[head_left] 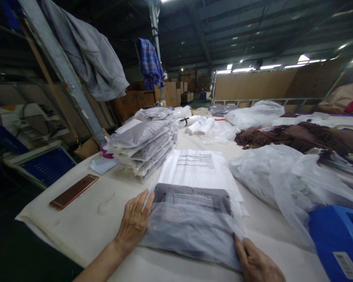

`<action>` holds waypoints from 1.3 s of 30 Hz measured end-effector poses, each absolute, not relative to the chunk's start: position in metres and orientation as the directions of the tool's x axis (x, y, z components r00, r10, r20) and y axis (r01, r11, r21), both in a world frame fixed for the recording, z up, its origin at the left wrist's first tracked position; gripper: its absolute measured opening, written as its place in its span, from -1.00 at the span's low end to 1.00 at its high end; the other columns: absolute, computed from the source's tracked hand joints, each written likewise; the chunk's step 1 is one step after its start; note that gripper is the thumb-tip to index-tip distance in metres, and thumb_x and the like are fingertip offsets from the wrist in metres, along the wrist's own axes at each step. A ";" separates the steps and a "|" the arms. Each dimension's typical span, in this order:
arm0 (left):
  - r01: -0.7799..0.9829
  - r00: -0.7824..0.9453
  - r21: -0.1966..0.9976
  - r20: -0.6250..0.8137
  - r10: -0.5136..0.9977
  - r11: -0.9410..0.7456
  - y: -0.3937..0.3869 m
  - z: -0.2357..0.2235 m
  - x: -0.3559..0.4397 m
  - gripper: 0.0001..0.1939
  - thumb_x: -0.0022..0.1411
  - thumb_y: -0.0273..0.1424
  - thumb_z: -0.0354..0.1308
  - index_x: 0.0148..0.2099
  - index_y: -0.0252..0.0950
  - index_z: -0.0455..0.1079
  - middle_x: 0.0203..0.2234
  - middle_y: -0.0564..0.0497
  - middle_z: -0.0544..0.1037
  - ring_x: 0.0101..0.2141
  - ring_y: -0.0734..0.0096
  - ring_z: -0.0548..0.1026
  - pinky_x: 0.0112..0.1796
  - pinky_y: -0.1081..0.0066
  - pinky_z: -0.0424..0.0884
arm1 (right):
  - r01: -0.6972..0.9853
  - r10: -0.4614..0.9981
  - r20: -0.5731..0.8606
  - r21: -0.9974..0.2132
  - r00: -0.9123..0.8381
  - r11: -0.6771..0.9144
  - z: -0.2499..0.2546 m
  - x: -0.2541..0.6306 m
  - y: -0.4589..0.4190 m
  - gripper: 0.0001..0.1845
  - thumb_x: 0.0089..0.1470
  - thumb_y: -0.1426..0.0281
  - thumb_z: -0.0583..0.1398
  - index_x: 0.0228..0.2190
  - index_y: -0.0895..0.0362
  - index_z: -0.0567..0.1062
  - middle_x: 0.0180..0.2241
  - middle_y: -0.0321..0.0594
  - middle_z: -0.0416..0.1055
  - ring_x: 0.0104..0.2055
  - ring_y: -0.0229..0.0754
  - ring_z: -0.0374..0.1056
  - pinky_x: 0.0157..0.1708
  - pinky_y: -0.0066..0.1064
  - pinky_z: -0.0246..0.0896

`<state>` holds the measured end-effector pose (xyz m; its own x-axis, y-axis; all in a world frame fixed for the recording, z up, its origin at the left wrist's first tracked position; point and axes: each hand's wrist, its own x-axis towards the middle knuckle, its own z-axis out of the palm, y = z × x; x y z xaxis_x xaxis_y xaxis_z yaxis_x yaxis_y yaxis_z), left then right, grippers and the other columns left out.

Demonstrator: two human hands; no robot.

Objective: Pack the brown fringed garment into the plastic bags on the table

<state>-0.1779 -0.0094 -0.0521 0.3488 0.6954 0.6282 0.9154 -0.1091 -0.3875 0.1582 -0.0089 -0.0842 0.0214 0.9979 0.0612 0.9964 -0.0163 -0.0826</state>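
A folded dark grey garment (194, 192) lies partly inside a translucent plastic bag (191, 233) at the table's near side. Its upper edge shows past the bag's mouth, and printed text is visible over it. My left hand (135, 217) is closed on the bag's left edge, fingers close together and thumb hidden. At the lower right, my right hand (257, 258) pinches the bag's right edge between thumb and fingers. Just beyond the garment lies a stack of flat white plastic bags (194, 166) with black printing.
Bagged grey garments (144, 141) are piled at left. A phone (73, 192) lies near the left table edge (47, 231). Crumpled plastic (270, 172), brown garments (306, 135) and a blue container (338, 239) occupy the right. Clothes hang from metal posts (61, 70) behind.
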 end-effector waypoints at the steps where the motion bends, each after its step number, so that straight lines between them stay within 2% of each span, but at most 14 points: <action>1: 0.869 0.473 -0.436 0.592 0.652 -0.234 -0.006 -0.049 -0.180 -0.57 0.21 -0.61 -0.09 0.13 -0.29 0.17 0.01 -0.26 0.34 0.02 0.09 0.31 -0.05 0.13 0.25 | 0.991 0.999 0.024 -0.127 0.032 -0.029 -0.083 0.159 -0.008 -0.65 0.17 0.22 -0.09 -0.54 0.02 0.32 -0.57 -0.31 0.42 -0.47 -0.20 0.40 -0.51 -0.44 0.10; 4: 0.658 0.750 -0.516 0.383 0.540 -0.548 0.005 -0.032 -0.182 -0.48 0.23 -0.61 -0.09 0.18 -0.07 0.08 0.09 -0.08 0.28 0.12 0.15 0.17 0.07 0.04 0.08 | 0.978 0.998 -0.038 -0.201 0.052 -0.059 -0.078 0.160 -0.006 -0.65 0.17 0.19 -0.09 -0.55 0.01 0.31 -0.54 -0.30 0.45 -0.42 -0.17 0.42 -0.49 -0.42 0.10; 6: 0.531 0.845 -0.507 0.256 0.470 -0.678 0.011 -0.018 -0.180 -0.55 0.26 -0.57 -0.10 0.16 -0.13 0.12 0.07 -0.02 0.31 0.11 0.22 0.18 0.10 0.10 0.05 | 0.977 0.998 -0.034 -0.206 0.057 -0.062 -0.076 0.160 -0.005 -0.64 0.16 0.19 -0.09 -0.55 0.01 0.32 -0.54 -0.29 0.46 -0.42 -0.15 0.42 -0.50 -0.42 0.09; 8: 0.470 0.880 -0.441 0.162 0.447 -0.765 0.014 -0.004 -0.175 -0.60 0.27 -0.56 -0.13 0.13 -0.23 0.16 0.05 -0.01 0.35 0.09 0.26 0.21 0.09 0.18 0.07 | 0.976 0.998 -0.020 -0.207 0.060 -0.062 -0.075 0.159 -0.005 -0.64 0.16 0.19 -0.08 -0.55 0.01 0.33 -0.54 -0.29 0.47 -0.43 -0.15 0.42 -0.50 -0.41 0.08; 10: 0.519 0.849 -0.328 0.091 0.520 -0.789 0.015 0.007 -0.164 -0.61 0.24 -0.55 -0.13 0.11 -0.27 0.18 0.00 -0.03 0.39 0.02 0.27 0.27 0.03 0.24 0.14 | 0.972 0.997 -0.008 -0.221 0.075 -0.075 -0.075 0.159 -0.005 -0.64 0.16 0.17 -0.07 -0.55 0.01 0.34 -0.54 -0.30 0.47 -0.43 -0.15 0.43 -0.50 -0.42 0.08; 14: 0.796 0.598 -0.116 0.005 0.801 -0.594 0.013 0.011 -0.124 -0.80 0.25 -0.44 -0.08 -0.21 -0.29 0.38 -0.27 -0.03 0.49 -0.22 0.30 0.38 -0.18 0.30 0.26 | 0.972 0.996 0.005 -0.216 0.091 -0.087 -0.074 0.157 -0.006 -0.69 0.15 0.17 -0.03 -0.51 0.00 0.37 -0.56 -0.34 0.46 -0.45 -0.14 0.44 -0.51 -0.42 0.09; 16: 0.896 0.438 -0.085 0.018 0.899 -0.435 0.012 0.006 -0.098 -0.68 0.28 -0.28 -0.10 -0.36 -0.32 0.40 -0.38 -0.07 0.48 -0.27 0.24 0.39 -0.23 0.26 0.29 | 0.980 0.995 0.036 -0.181 0.095 -0.087 -0.074 0.155 -0.007 -0.73 0.14 0.20 -0.01 -0.49 -0.01 0.37 -0.56 -0.35 0.46 -0.46 -0.14 0.44 -0.53 -0.42 0.08; 18: 0.952 0.299 -0.085 0.067 0.952 -0.293 0.014 0.000 -0.076 -0.59 0.26 -0.17 -0.09 -0.39 -0.36 0.42 -0.41 -0.14 0.47 -0.29 0.15 0.41 -0.26 0.21 0.31 | 0.982 0.990 0.083 -0.160 0.118 -0.104 -0.074 0.153 -0.009 -0.74 0.15 0.21 0.00 -0.49 0.00 0.36 -0.58 -0.36 0.44 -0.48 -0.14 0.43 -0.55 -0.43 0.06; 21: 0.978 0.203 -0.078 0.123 0.971 -0.195 0.020 -0.009 -0.057 -0.60 0.22 -0.15 -0.01 -0.37 -0.40 0.42 -0.41 -0.19 0.47 -0.31 0.07 0.42 -0.30 0.17 0.34 | 0.964 0.973 0.129 -0.207 0.193 -0.164 -0.072 0.151 -0.010 -0.69 0.15 0.16 -0.02 -0.54 0.02 0.29 -0.63 -0.36 0.40 -0.51 -0.17 0.42 -0.56 -0.46 0.04; 26: 0.983 0.180 -0.020 0.242 0.954 -0.181 0.029 -0.024 -0.060 -0.63 0.15 -0.14 0.07 -0.29 -0.40 0.40 -0.34 -0.19 0.45 -0.25 0.06 0.41 -0.25 0.14 0.36 | 0.913 0.952 0.107 -0.329 0.289 -0.240 -0.072 0.151 -0.006 -0.65 0.15 0.08 -0.08 -0.50 0.02 0.24 -0.66 -0.36 0.38 -0.53 -0.15 0.40 -0.57 -0.46 0.04; 28: 0.974 0.219 -0.021 0.331 0.918 -0.225 0.031 -0.032 -0.065 -0.62 0.16 -0.19 0.10 -0.12 -0.40 0.37 -0.16 -0.24 0.43 -0.11 0.01 0.37 -0.13 0.07 0.31 | 0.901 0.946 0.097 -0.348 0.308 -0.257 -0.071 0.153 -0.003 -0.64 0.15 0.06 -0.10 -0.49 0.01 0.24 -0.65 -0.35 0.38 -0.53 -0.14 0.40 -0.57 -0.46 0.04; 30: 0.953 0.293 -0.044 0.372 0.880 -0.299 0.032 -0.038 -0.068 -0.56 0.19 -0.29 0.08 0.10 -0.27 0.22 0.07 -0.23 0.28 0.08 0.00 0.22 0.00 -0.03 0.18 | 0.906 0.950 0.075 -0.332 0.302 -0.262 -0.070 0.154 -0.001 -0.63 0.15 0.05 -0.11 -0.48 0.02 0.24 -0.65 -0.33 0.40 -0.53 -0.14 0.40 -0.57 -0.45 0.03; 33: 0.932 0.350 -0.016 0.287 0.892 -0.361 0.034 -0.038 -0.069 -0.51 0.24 -0.35 0.00 0.20 -0.06 0.06 0.17 -0.12 0.16 0.16 0.05 0.10 0.06 -0.09 0.08 | 0.929 0.958 0.037 -0.258 0.285 -0.266 -0.067 0.156 0.002 -0.64 0.15 0.06 -0.09 -0.47 0.03 0.26 -0.63 -0.28 0.43 -0.52 -0.12 0.42 -0.58 -0.45 0.03; 39: 0.944 0.309 0.064 0.177 0.934 -0.324 0.037 -0.031 -0.069 -0.55 0.26 -0.28 -0.05 0.20 -0.03 0.08 0.17 -0.11 0.17 0.17 0.08 0.09 0.08 -0.08 0.06 | 0.951 0.957 0.050 -0.133 0.287 -0.278 -0.065 0.162 0.001 -0.67 0.16 0.15 -0.08 -0.48 0.05 0.28 -0.57 -0.26 0.46 -0.50 -0.13 0.43 -0.58 -0.44 0.03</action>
<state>-0.0688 0.0374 -0.0311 0.3089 0.9344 0.1773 0.9438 -0.3242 0.0641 0.1616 0.0011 -0.0647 0.2867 0.9567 0.0498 0.9513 -0.2781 -0.1330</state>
